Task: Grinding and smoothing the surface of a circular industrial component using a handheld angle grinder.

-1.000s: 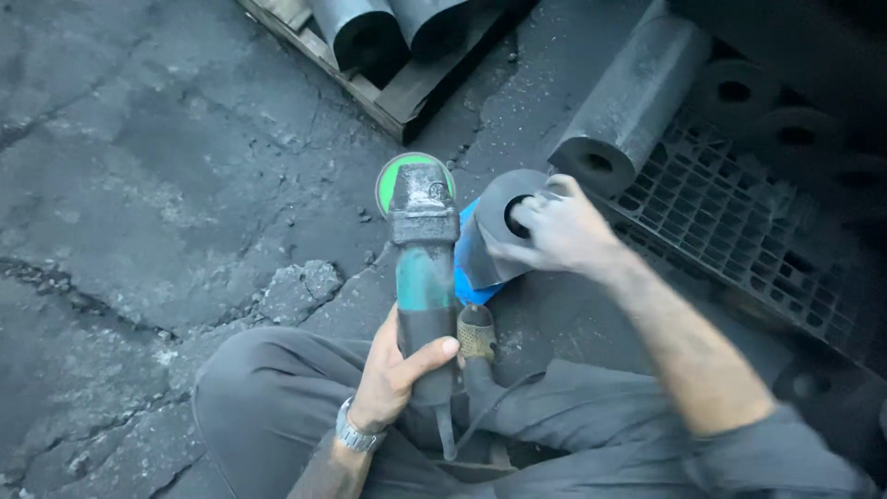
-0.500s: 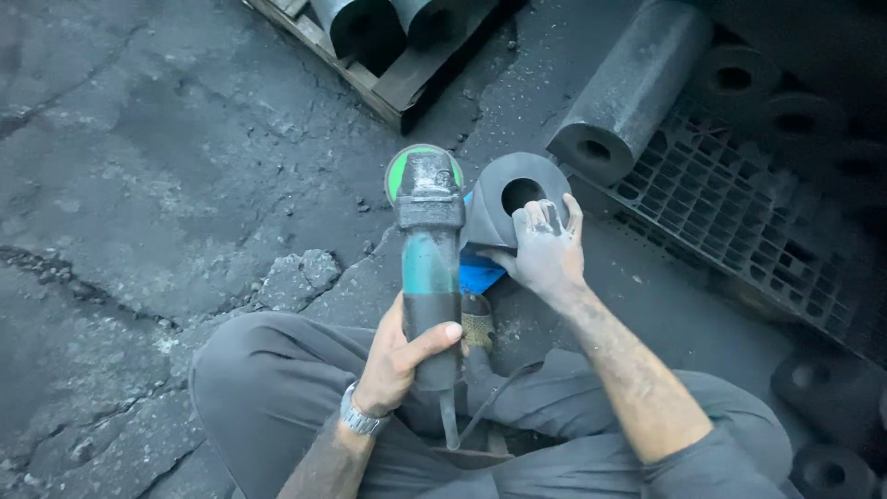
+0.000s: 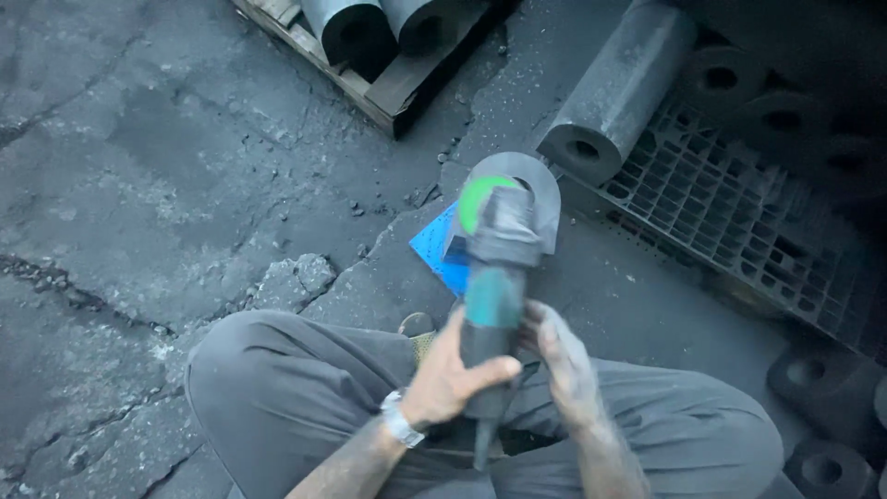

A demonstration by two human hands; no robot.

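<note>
Right hand [image 3: 565,368] now beside grinder [image 3: 494,296]

Cracked grey concrete floor [image 3: 157,176] in dim light; a wooden pallet [image 3: 370,88] carries dark cylinders [image 3: 344,28], beside a black plastic grid [image 3: 739,212].

Angle grinder [image 3: 494,277] over ring casting [image 3: 540,189], casting on mat [image 3: 434,248], pallet [image 3: 370,88] behind, grate [image 3: 739,212] right
</note>
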